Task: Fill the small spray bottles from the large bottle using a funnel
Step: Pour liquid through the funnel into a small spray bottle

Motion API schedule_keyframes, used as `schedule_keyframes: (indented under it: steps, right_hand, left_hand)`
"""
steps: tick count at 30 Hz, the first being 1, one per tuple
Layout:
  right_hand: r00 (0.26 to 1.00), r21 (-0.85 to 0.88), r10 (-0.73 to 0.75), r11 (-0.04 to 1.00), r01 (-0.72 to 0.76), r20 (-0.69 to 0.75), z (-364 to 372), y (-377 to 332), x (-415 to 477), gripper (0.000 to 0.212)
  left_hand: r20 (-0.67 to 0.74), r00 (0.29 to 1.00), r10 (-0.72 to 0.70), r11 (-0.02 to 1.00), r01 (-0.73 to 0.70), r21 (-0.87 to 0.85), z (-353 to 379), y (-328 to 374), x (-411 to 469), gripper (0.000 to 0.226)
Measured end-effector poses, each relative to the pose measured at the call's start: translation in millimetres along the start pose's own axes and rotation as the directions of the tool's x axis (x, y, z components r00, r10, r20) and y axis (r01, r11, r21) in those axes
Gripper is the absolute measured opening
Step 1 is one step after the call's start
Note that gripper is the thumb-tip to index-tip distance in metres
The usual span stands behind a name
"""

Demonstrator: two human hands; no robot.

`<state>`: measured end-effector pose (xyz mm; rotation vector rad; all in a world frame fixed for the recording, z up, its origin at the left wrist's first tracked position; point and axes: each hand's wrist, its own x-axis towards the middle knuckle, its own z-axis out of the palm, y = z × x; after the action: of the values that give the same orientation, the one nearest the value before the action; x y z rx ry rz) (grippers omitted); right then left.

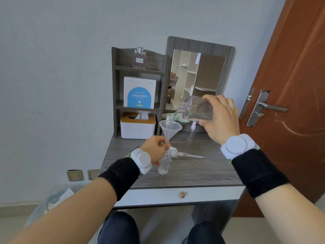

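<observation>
My right hand (222,118) grips the large clear square bottle (197,109), tipped with its mouth to the left. A thin stream of liquid runs from it into a translucent funnel (169,128). The funnel's stem sits in the neck of a small clear bottle (164,163) that stands on the grey desk (202,166). My left hand (154,149) pinches the stem and the bottle neck together. A white spray pump head with its tube (182,154) lies on the desk just right of that bottle. Another small spray bottle (192,132) stands upright under the large one.
A dark shelf unit at the back left carries a perfume bottle (139,58), a white and blue box (139,92) and a tissue box (138,125). A mirror (197,80) leans behind the desk. A brown door with a metal handle (267,106) is at the right.
</observation>
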<state>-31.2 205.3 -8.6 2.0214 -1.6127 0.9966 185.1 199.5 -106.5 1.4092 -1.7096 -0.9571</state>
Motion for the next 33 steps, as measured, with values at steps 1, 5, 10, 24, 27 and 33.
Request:
schedule_keyframes:
  steps: [1, 5, 10, 24, 27, 33]
  right_hand:
    - [1.000, -0.001, 0.000, 1.000, 0.000, 0.001, 0.1, 0.2, 0.2, 0.075]
    - [1.000, -0.003, 0.000, 1.000, 0.000, -0.001, -0.5, 1.3, 0.7, 0.074]
    - [1.000, -0.004, -0.004, 1.000, 0.004, -0.002, -0.2, 0.8, 1.0, 0.074]
    - [1.000, -0.012, -0.008, 1.000, 0.008, -0.010, -0.8, 1.5, 2.1, 0.074]
    - [1.000, -0.014, -0.009, 1.000, 0.009, -0.011, -0.7, 1.8, 2.0, 0.074]
    - [1.000, -0.020, -0.014, 1.000, 0.014, -0.014, -1.3, 1.4, 2.2, 0.075]
  left_hand:
    - [-0.001, 1.000, 0.002, 1.000, -0.002, 0.001, 0.0, 0.0, -0.2, 0.016]
    - [-0.003, 1.000, 0.011, 1.000, -0.011, 0.003, 0.0, 1.3, -1.0, 0.018]
    - [-0.007, 1.000, 0.012, 1.000, -0.012, 0.006, -0.3, 2.6, -2.1, 0.019]
    - [-0.002, 1.000, 0.013, 1.000, -0.013, -0.007, -0.5, 1.7, -3.0, 0.018]
    - [-0.003, 1.000, 0.019, 1.000, -0.019, -0.005, -0.4, 0.5, -3.3, 0.020]
    - [-0.005, 1.000, 0.026, 1.000, -0.026, -0.001, -0.9, 1.8, -3.9, 0.018]
